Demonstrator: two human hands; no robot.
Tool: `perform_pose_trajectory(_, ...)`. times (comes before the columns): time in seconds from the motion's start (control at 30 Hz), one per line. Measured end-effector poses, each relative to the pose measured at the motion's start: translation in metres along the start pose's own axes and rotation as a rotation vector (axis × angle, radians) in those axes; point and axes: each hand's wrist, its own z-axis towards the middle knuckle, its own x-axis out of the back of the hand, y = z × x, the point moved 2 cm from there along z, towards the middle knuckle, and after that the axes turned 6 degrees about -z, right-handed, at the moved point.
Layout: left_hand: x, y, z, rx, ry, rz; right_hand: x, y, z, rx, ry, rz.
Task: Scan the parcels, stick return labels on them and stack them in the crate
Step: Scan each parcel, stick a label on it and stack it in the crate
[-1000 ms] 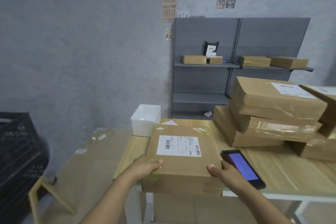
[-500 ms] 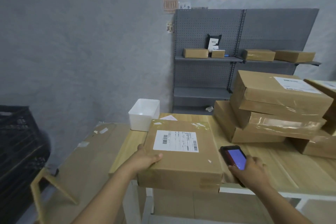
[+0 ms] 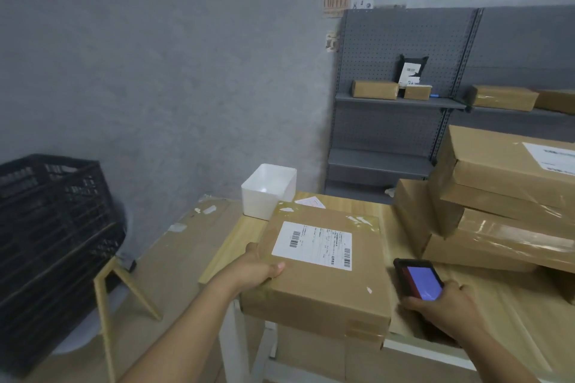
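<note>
Left hand (image 3: 252,270) grips the stiff, light-looking brown cardboard parcel's (image 3: 320,270) near-left edge; right hand (image 3: 445,309) clasps the black handheld scanner (image 3: 418,278).

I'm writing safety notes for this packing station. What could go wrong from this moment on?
1. The parcel overhangs the table's front edge, gripped only by the left hand at one corner; it may tip off.
2. The right hand is picking up the handheld scanner near the same edge; a loose grip might drop it.
3. The unevenly stacked parcels on the right could slide if bumped.
</note>
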Motion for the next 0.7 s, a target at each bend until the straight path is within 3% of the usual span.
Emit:
perform_pose_trajectory(0.17,0.000,-0.002,0.005,0.011,-0.001,0.017,0.042,-0.028,0.001,0.257,0.054,0.036)
perform_pose_trajectory(0.33,0.000,-0.002,0.007,0.003,-0.016,0.011,0.087,-0.068,-0.031,0.520,-0.005,-0.363)
perform_pose_trajectory(0.53,-0.002,0.000,0.005,-0.015,-0.021,0.031,0.105,-0.086,-0.066,0.578,0.093,-0.696)
perform_pose_trajectory(0.7,-0.003,0.000,0.004,-0.029,-0.015,0.034,0.110,-0.087,-0.084,0.562,0.083,-0.760)
